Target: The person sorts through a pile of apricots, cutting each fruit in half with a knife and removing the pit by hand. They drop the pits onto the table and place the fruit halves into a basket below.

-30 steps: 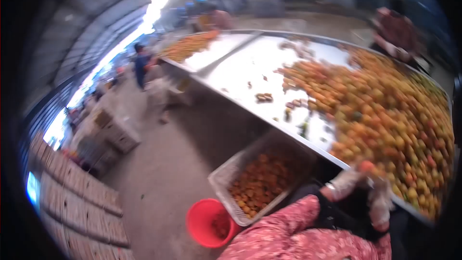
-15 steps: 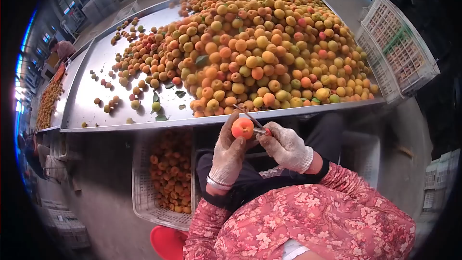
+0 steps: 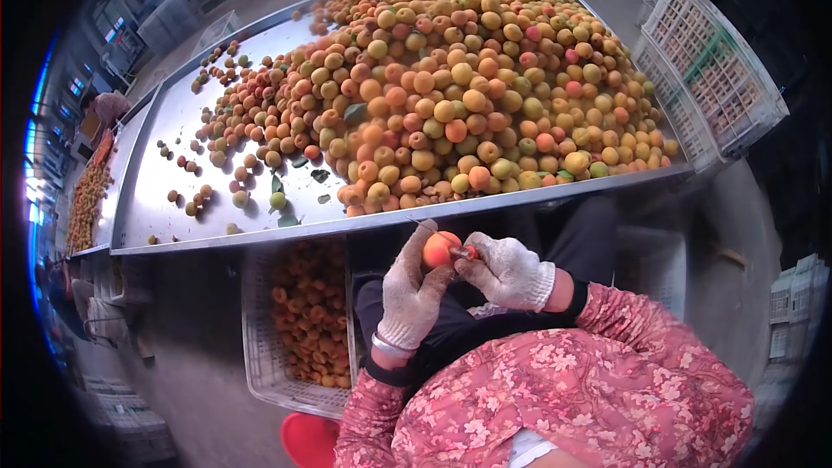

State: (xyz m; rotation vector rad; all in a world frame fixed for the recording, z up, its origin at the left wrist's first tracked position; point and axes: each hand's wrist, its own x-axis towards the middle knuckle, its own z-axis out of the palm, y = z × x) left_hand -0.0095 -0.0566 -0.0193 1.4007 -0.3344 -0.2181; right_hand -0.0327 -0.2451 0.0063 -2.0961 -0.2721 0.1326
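The fruit [image 3: 439, 248] is over my lap [image 3: 451, 316], near the tray [image 3: 156, 199], clamped in the fingers of my left hand [image 3: 410, 295]; those of my right hand [image 3: 513, 270] pinch a small tool [image 3: 469, 252] against it.

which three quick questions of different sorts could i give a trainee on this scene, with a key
1. What does the left hand hold?
A) a green leaf
B) a round orange fruit
C) a drinking cup

2. True or false: the right hand is empty.

3. Fill in: the white crate with fruit pieces inside stands ___ (above or below) the level of the metal table.

Key:
1. B.
2. False; it holds a small tool with a red end against the fruit.
3. Below.
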